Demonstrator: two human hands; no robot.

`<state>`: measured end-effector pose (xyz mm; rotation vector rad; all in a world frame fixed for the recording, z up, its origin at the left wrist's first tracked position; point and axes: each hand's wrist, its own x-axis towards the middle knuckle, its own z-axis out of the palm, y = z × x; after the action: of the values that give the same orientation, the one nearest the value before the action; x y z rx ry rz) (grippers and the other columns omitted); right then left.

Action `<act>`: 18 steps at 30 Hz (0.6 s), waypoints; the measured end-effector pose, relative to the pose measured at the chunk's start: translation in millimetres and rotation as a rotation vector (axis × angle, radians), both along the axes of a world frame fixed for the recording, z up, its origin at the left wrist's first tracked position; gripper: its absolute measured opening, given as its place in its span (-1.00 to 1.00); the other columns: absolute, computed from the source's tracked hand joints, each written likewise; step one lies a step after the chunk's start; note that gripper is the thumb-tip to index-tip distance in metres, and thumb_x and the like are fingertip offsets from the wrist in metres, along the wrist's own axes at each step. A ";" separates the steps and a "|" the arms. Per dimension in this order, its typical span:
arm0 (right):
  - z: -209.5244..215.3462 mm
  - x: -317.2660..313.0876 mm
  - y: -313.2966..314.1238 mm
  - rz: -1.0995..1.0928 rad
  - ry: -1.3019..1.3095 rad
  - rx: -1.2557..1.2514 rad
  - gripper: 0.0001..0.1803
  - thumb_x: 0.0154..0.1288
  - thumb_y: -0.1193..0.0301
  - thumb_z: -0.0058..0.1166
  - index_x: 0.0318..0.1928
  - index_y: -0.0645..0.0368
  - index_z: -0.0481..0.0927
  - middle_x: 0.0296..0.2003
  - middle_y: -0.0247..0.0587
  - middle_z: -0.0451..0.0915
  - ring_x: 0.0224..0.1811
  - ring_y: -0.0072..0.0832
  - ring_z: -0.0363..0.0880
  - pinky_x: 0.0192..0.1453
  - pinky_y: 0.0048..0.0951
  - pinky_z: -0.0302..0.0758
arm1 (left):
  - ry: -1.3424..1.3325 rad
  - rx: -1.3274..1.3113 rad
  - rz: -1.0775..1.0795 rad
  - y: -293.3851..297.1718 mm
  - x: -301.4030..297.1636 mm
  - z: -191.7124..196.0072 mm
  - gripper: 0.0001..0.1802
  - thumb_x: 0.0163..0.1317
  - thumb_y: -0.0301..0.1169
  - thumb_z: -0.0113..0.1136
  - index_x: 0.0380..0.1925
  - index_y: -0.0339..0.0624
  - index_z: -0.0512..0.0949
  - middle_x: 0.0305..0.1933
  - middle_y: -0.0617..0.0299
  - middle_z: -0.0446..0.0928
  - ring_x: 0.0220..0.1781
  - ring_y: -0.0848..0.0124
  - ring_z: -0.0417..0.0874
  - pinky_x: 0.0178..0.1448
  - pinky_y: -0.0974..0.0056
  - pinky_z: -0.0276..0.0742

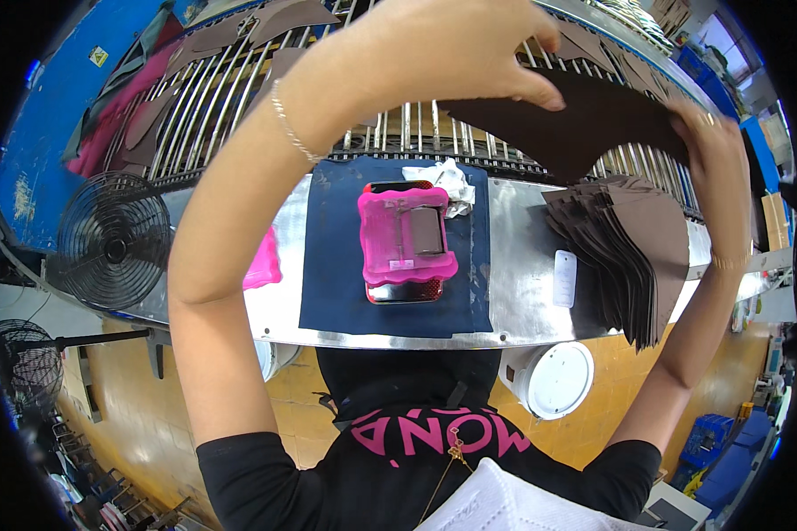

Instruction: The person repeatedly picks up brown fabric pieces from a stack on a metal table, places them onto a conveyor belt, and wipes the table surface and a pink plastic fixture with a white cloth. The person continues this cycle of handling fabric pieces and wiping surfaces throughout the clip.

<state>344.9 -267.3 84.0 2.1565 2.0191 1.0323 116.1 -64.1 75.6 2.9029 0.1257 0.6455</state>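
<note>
Right hand [713,146] pinches dark brown piece [615,115]; left hand [483,53] cropped up top, thumb and finger parted, can't tell if gripping.

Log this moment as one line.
Left grip: open, thumb over dark brown piece | right grip: holding piece's right end | brown stack: on metal table | pink holder: over dark blue mat

Big pink capitals [413,435] ran upside down across the black shirt [274,482] on the near side. Far left, a yellow sticker [98,57] sat on the blue panel [40,133], honestly too tiny to read.
</note>
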 end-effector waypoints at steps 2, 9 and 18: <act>8.9 1.0 35.2 0.119 -0.174 0.010 -0.79 0.30 0.50 0.03 -0.08 0.03 0.60 -0.20 -0.21 0.66 -0.19 -0.22 0.59 0.02 -0.31 0.39 | -0.166 0.112 -0.006 10.4 4.4 -30.0 -0.60 0.10 -0.12 0.37 -0.26 -0.23 0.64 -0.62 0.19 0.50 -0.55 0.39 0.59 -0.41 0.24 0.50; 24.7 -103.5 101.3 0.138 -0.222 0.278 -0.66 0.04 0.42 0.21 -0.10 -0.09 0.58 -0.15 -0.50 0.58 0.08 -0.50 0.46 0.42 -0.05 -0.03 | -0.143 -0.727 0.383 80.3 -13.6 -100.2 -0.70 0.32 -0.30 0.13 -0.29 -0.40 0.54 -0.66 0.17 0.50 -0.80 0.46 0.47 -0.74 0.36 0.37; -42.7 -7.2 3.2 -0.069 0.015 0.246 -0.73 0.28 0.28 0.15 0.00 -0.13 0.61 0.05 -0.47 0.58 0.17 -0.50 0.47 0.40 -0.23 0.03 | -1.115 -1.664 0.569 219.0 -86.7 -284.0 -0.71 0.28 -0.70 -0.12 -0.04 -0.48 0.10 -0.07 -0.21 0.37 -0.27 -0.12 0.68 -0.29 0.03 0.80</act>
<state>337.7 -264.1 41.3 2.3357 1.8963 1.3212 29.3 154.9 -208.4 0.7283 0.8109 1.2321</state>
